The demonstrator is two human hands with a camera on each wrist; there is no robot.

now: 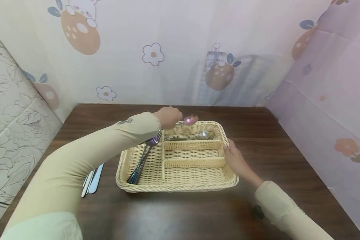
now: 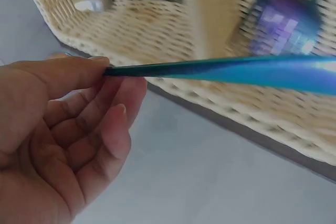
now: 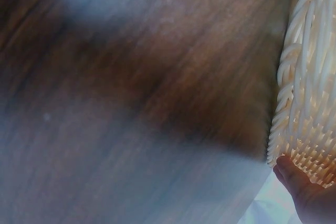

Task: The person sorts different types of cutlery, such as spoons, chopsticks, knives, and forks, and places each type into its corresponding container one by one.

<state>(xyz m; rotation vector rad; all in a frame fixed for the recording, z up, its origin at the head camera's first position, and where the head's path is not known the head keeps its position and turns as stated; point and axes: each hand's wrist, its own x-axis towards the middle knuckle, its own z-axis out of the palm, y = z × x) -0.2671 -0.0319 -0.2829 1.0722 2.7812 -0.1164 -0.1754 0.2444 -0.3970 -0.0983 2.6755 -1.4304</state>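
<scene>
My left hand (image 1: 169,117) pinches the handle of a shiny iridescent spoon (image 1: 190,119) over the back edge of the wicker basket (image 1: 198,188). In the left wrist view, the blue-teal handle (image 2: 226,71) runs out from between thumb and forefinger, the other fingers loosely bent below. My right hand (image 1: 235,159) grips the basket's right rim, thumb on the inner side. In the back right compartment lies a silver spoon (image 1: 203,135), while several forks (image 1: 143,160) are in the long left compartment, partly hidden by the left sleeve.
Several knives (image 1: 95,180) with light handles lie on the dark wooden table (image 1: 168,213), left of the basket and partly under the left arm. Two dividers split the basket's right side into three sections. Printed curtains (image 1: 180,80) hang behind and beside the table.
</scene>
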